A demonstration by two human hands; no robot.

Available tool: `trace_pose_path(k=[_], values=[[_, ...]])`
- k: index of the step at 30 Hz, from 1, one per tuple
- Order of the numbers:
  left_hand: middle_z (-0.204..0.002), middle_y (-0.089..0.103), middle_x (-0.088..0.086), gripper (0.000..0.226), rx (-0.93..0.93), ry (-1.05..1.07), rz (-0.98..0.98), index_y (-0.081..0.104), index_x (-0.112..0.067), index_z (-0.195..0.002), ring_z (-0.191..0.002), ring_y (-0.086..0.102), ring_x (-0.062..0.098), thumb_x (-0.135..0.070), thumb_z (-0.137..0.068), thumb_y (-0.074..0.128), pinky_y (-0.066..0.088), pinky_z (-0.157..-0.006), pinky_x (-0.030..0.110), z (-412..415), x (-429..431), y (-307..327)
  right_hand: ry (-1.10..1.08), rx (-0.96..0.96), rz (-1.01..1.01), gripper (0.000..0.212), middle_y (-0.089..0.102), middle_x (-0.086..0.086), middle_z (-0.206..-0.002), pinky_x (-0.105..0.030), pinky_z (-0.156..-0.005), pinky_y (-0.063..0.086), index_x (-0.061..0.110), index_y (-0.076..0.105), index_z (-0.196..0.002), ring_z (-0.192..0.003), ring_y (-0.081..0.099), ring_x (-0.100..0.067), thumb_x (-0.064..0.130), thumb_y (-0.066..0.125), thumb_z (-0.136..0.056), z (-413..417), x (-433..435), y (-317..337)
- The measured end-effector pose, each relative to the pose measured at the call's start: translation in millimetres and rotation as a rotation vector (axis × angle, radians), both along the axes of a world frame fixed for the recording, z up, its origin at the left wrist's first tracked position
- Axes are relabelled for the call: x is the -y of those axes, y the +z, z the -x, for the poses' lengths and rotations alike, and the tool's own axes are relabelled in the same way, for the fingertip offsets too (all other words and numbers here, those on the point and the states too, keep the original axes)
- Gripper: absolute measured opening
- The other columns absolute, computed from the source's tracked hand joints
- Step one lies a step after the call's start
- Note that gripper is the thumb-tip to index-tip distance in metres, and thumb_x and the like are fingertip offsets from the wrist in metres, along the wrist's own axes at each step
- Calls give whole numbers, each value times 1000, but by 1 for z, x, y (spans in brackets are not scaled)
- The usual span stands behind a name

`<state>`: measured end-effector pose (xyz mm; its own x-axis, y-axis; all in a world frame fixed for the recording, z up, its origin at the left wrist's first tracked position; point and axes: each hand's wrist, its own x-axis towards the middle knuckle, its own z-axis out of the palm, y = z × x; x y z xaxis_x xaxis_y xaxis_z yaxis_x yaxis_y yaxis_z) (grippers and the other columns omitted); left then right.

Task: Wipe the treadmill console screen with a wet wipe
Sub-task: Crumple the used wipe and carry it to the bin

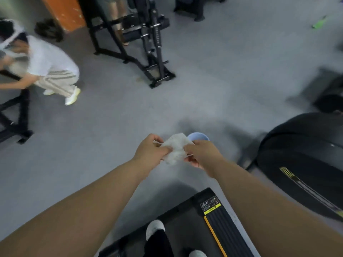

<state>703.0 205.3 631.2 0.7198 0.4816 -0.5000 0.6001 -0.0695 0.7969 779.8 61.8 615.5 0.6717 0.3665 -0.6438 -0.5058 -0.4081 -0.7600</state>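
Two bare forearms, left [83,206] and right [269,210], are stretched forward from the bottom edge and fill most of the lower view. Behind everything a grey floor [222,80] is spread. At the right edge a rounded black machine [306,154] with a yellow stripe is seen, blurred. At the top centre a black steel rack [144,43] is stood on the floor, with an orange panel [65,12] to its left. At the far left a person [46,67] in a white top and striped trousers is crouched, blurred by motion. Under the forearms the end of a treadmill [185,219] is seen, its right rail edged with an orange line and marked by a yellow label [211,204]; two grey shoes [155,228] are planted on it. In the middle, over the floor just beyond the treadmill's end, the left hand [150,152] and right hand [202,154] are brought close together. A white wipe [176,147], crumpled and partly unfolded, is held between them: its left side is pinched by the curled fingers and thumb of the left hand, its right side by those of the right. A pale blue tub [198,136] is partly hidden just behind the right hand; whether it is touched cannot be told
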Motion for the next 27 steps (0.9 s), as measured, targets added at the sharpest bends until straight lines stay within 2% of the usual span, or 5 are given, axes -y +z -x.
trace_pose_path(k=[6, 10, 17, 23, 27], values=[[-87, 62, 3, 30, -26, -257, -57, 53, -19, -87, -75, 60, 21, -27, -61, 66, 53, -70, 38, -92, 7, -28, -245, -38, 52, 9, 67, -5, -75, -25, -57, 53, 14, 65, -78, -56, 59, -15, 7, 64, -83, -54, 32, -25], [-81, 62, 1, 18, -4, -328, -141, 54, -18, -82, -69, 55, 18, -19, -74, 70, 46, -63, 33, -141, 22, -55, -291, -25, 104, 7, 73, -6, -81, -22, -54, 52, 14, 66, -80, -54, 61, -15, 10, 62, -83, -79, 55, -43], [-70, 63, -7, 10, 17, -337, -195, 57, -22, -79, -62, 55, 15, -15, -80, 63, 43, -57, 24, -214, 46, -120, -302, 13, 220, 17, 74, -5, -80, -25, -57, 50, 6, 70, -86, -54, 60, -15, 13, 55, -85, -135, 81, -107], [-71, 63, -6, 12, 3, -334, -258, 57, -23, -77, -65, 57, 14, -17, -76, 68, 42, -58, 25, -258, 42, -205, -269, 5, 291, 16, 74, -7, -75, -30, -57, 49, 10, 68, -70, -56, 62, -19, 16, 56, -79, -170, 70, -201], [-70, 63, -5, 11, -9, -357, -283, 58, -21, -78, -65, 58, 17, -18, -76, 68, 43, -58, 25, -288, 21, -302, -284, 7, 305, 21, 73, 0, -73, -26, -53, 49, 11, 69, -74, -51, 61, -16, 13, 49, -83, -197, 46, -289]])
